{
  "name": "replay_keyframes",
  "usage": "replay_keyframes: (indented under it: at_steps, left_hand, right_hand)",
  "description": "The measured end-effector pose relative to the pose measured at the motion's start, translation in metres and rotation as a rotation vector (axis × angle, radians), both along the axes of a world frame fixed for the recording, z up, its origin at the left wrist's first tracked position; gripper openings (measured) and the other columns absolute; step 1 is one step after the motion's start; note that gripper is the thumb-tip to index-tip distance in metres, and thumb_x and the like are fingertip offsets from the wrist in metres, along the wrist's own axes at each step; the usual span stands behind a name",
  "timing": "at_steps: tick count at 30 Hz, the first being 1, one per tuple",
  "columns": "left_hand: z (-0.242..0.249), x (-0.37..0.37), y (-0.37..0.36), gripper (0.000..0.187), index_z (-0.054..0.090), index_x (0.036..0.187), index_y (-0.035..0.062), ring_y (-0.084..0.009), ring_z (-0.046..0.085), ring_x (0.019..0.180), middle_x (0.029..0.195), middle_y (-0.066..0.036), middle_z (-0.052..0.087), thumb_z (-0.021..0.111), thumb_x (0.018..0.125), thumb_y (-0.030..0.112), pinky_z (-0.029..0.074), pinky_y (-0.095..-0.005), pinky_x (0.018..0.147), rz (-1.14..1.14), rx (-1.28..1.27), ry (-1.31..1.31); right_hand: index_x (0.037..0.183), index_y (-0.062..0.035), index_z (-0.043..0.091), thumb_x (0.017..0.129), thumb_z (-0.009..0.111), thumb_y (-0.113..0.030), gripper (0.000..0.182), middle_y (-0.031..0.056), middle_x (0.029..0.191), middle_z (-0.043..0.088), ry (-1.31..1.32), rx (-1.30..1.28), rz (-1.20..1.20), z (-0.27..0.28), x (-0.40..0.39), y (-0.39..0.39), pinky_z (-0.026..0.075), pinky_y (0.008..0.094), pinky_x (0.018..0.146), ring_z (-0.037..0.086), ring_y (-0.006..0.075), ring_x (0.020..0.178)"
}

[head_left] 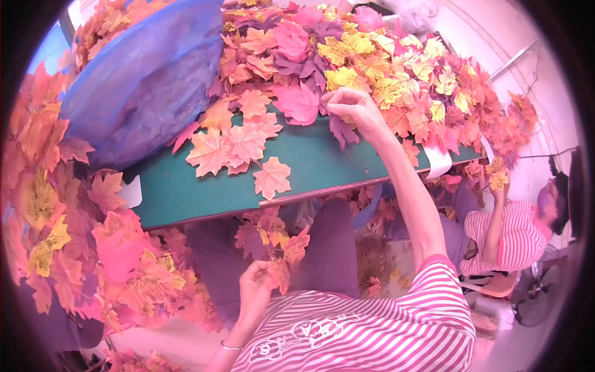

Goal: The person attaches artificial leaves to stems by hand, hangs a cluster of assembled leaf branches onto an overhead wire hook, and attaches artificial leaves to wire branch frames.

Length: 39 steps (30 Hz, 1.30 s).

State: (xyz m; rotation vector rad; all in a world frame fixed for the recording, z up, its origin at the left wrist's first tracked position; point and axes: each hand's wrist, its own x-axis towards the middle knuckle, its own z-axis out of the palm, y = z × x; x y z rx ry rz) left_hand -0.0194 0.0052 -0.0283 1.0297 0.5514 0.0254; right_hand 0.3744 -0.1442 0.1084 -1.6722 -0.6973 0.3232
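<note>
Low over the lap, my left hand point(257, 284) is closed on a small bunch of leaves point(269, 239) in orange, yellow and purple. My right hand point(352, 106) is raised over the far side of the green table point(310, 155), beside a pink leaf point(297, 102) at the edge of the leaf pile. Its fingers are pinched together; whatever is between them is too small to make out. Several loose orange leaves point(235, 146) lie on the table between the two hands, one point(272, 178) near the front edge.
A large heap of yellow, pink and orange leaves point(396, 74) covers the table's back and right. A blue translucent bag point(142, 80) stands at the back left. More leaves point(142, 266) hang at the left. At the right sits a person in a striped shirt point(511, 235).
</note>
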Motion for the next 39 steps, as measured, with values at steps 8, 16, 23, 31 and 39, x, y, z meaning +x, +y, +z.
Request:
replay_keyframes:
  at_steps: [8, 16, 23, 31, 39]
  left_hand:
    - [0.0, 0.002, -0.003, 0.016, 0.061, 0.104, -0.0022, -0.0092, 0.065, 0.085, 0.094, -0.006, 0.067, 0.051, 0.093, -0.009, 0.053, -0.0233, 0.076, 0.006, 0.012, -0.032]
    - [0.001, 0.0, 0.001, 0.013, 0.061, 0.104, -0.0022, -0.0087, 0.065, 0.086, 0.096, -0.006, 0.068, 0.052, 0.096, -0.006, 0.052, -0.0227, 0.078, -0.006, -0.018, 0.007]
    - [-0.008, 0.001, 0.0, 0.019, 0.061, 0.103, -0.0026, -0.0085, 0.064, 0.086, 0.094, -0.005, 0.067, 0.049, 0.092, -0.012, 0.051, -0.023, 0.076, -0.005, 0.031, -0.007]
    - [0.001, 0.001, -0.001, 0.019, 0.06, 0.105, -0.0026, -0.0097, 0.064, 0.089, 0.096, -0.006, 0.066, 0.05, 0.092, -0.011, 0.051, -0.023, 0.078, -0.012, -0.011, 0.0]
    - [0.012, 0.015, -0.003, 0.009, 0.059, 0.101, -0.0021, -0.0075, 0.063, 0.084, 0.09, -0.003, 0.065, 0.06, 0.093, -0.001, 0.051, -0.0226, 0.07, 0.064, 0.111, -0.012]
  right_hand:
    - [0.085, -0.0015, 0.071, 0.081, 0.073, -0.005, 0.006, 0.005, 0.09, 0.069, 0.119, -0.061, 0.018, -0.002, -0.009, 0.005, 0.05, 0.027, 0.079, 0.062, 0.0101, 0.086]
    - [0.085, 0.0016, 0.071, 0.082, 0.071, 0.0, 0.003, 0.0057, 0.098, 0.07, -0.248, -0.019, -0.033, -0.008, -0.012, 0.014, 0.052, 0.0265, 0.079, 0.064, 0.0105, 0.086]
    - [0.085, 0.0047, 0.067, 0.084, 0.066, 0.002, 0.003, 0.0089, 0.101, 0.07, -0.304, 0.018, -0.061, 0.003, -0.012, 0.019, 0.055, 0.0262, 0.079, 0.066, 0.011, 0.087]
    - [0.081, 0.0027, 0.063, 0.079, 0.067, 0.0, 0.006, 0.0102, 0.104, 0.07, -0.655, 0.005, -0.273, 0.022, -0.032, 0.029, 0.052, 0.0322, 0.087, 0.067, 0.0188, 0.101]
    - [0.084, -0.0069, 0.056, 0.078, 0.064, -0.005, 0.01, 0.0104, 0.089, 0.065, -0.574, -0.238, 0.614, 0.078, -0.188, 0.038, 0.05, 0.0408, 0.082, 0.064, 0.0312, 0.091]
